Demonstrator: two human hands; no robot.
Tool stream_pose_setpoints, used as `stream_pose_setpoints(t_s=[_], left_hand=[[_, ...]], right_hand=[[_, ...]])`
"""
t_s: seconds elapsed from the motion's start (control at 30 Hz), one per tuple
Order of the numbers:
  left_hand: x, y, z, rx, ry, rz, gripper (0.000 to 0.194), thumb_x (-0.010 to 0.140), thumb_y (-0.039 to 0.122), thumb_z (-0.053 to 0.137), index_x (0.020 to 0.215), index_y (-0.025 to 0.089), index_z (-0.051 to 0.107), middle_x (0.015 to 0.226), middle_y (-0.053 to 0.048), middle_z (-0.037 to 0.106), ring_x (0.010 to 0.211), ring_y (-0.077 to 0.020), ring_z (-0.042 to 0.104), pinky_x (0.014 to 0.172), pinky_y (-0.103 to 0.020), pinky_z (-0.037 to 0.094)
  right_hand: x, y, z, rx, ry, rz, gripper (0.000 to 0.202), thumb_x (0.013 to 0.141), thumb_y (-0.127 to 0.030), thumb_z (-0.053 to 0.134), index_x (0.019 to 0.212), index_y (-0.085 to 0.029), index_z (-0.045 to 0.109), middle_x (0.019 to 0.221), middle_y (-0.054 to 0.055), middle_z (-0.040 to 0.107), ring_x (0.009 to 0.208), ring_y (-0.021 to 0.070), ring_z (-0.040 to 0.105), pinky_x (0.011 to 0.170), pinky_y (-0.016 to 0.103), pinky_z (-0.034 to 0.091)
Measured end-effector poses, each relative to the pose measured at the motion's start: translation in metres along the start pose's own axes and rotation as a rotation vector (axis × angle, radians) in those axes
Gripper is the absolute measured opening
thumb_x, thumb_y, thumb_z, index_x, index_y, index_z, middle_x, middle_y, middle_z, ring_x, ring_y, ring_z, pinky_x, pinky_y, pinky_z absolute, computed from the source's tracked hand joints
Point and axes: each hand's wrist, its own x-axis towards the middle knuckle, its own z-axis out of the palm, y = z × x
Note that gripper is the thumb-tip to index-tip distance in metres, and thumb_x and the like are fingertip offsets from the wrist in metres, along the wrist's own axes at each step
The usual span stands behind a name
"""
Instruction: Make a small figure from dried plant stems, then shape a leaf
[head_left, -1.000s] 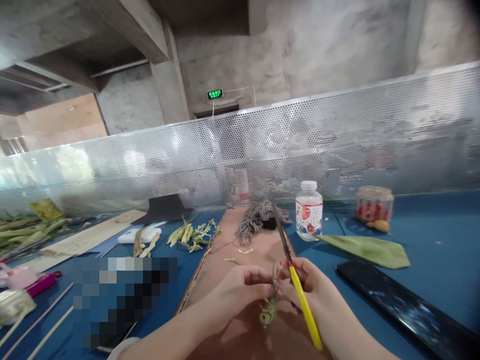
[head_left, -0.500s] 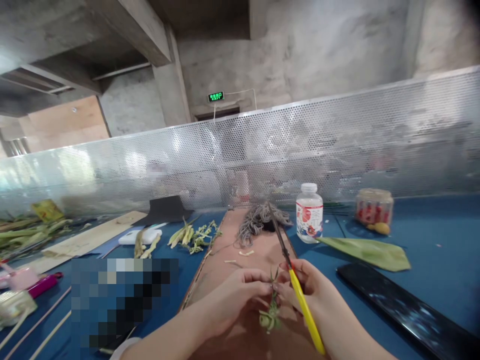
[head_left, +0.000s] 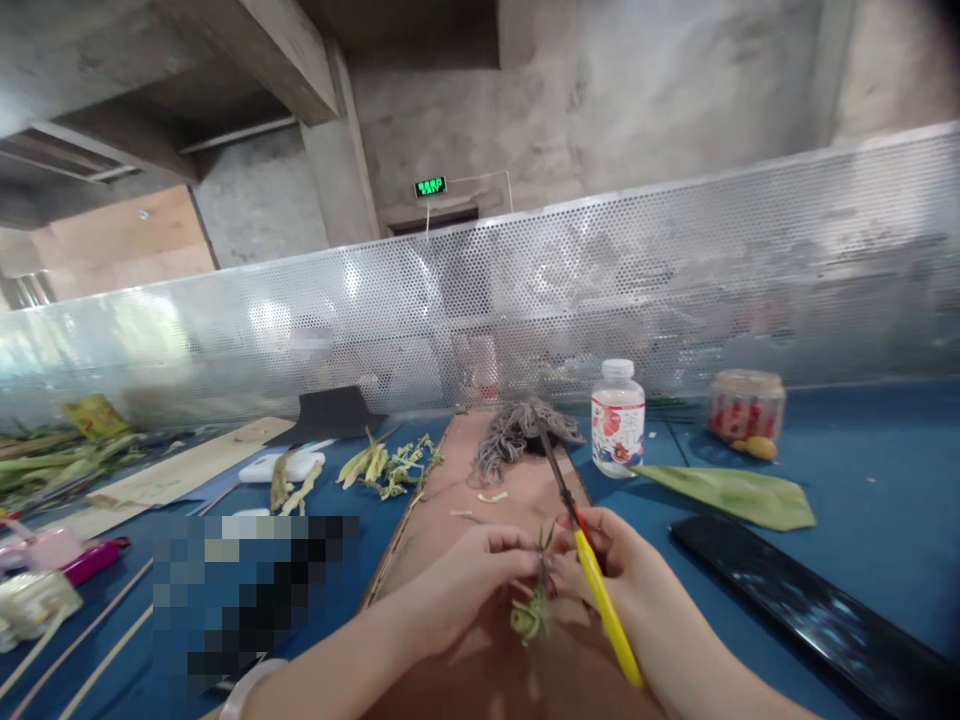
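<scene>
Between both hands is a small pale-green flower sprig (head_left: 529,618), with a rounded bloom hanging down and thin leaf tips standing up. My left hand (head_left: 480,572) is closed, its thumb and fingers pinching the sprig's stem. My right hand (head_left: 619,562) pinches the stem from the other side. It also holds a yellow-handled tool (head_left: 609,618) with some red near the pivot and long thin dark metal jaws pointing away from me. Whether the jaws are apart I cannot make out. Beyond them lies a tangle of grey yarn (head_left: 504,440) on the brown board (head_left: 435,545).
To the right stand a white-capped bottle (head_left: 618,420) and a jar (head_left: 747,405); a broad green leaf (head_left: 731,495) and a black phone (head_left: 795,600) lie nearer. Leaf pieces (head_left: 390,468) and a white case (head_left: 259,467) are left. A perforated metal screen (head_left: 405,330) spans the back.
The sprig's bloom has shifted slightly left and up in view, along with both hands. The grips on the stem and the tool look the same. The whole view has shifted a little.
</scene>
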Motion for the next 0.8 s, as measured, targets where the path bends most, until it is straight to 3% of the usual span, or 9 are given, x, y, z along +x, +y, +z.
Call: stream_pose_setpoints(t_s=[0.27, 0.53, 0.8], left_hand=[[-0.003, 0.005, 0.000, 0.027, -0.025, 0.060, 0.016, 0.073, 0.026, 0.068, 0.082, 0.012, 0.065, 0.077, -0.005, 0.064, 0.064, -0.0116, 0.057, 0.064, -0.026, 0.042], [-0.002, 0.006, 0.001, 0.117, 0.037, 0.093, 0.017, 0.073, 0.027, 0.070, 0.076, 0.012, 0.065, 0.071, -0.001, 0.060, 0.063, -0.0086, 0.053, 0.064, -0.024, 0.039], [-0.001, 0.008, 0.000, 0.146, 0.023, 0.139, 0.018, 0.074, 0.029, 0.069, 0.079, 0.012, 0.066, 0.076, -0.003, 0.061, 0.065, -0.0095, 0.054, 0.067, -0.025, 0.041]], right_hand=[[-0.009, -0.009, -0.010, -0.005, 0.000, 0.119, 0.041, 0.054, -0.031, 0.079, 0.081, -0.020, 0.050, 0.067, -0.006, 0.055, 0.042, 0.0045, 0.044, 0.039, 0.018, 0.033], [-0.006, -0.010, -0.018, -0.010, 0.049, 0.101, 0.039, 0.055, -0.020, 0.074, 0.085, -0.021, 0.051, 0.082, -0.005, 0.061, 0.042, 0.0022, 0.045, 0.039, 0.017, 0.034], [-0.007, -0.005, -0.016, -0.023, 0.018, 0.130, 0.036, 0.059, -0.029, 0.076, 0.084, -0.020, 0.051, 0.068, -0.006, 0.056, 0.044, 0.0044, 0.045, 0.042, 0.018, 0.037]])
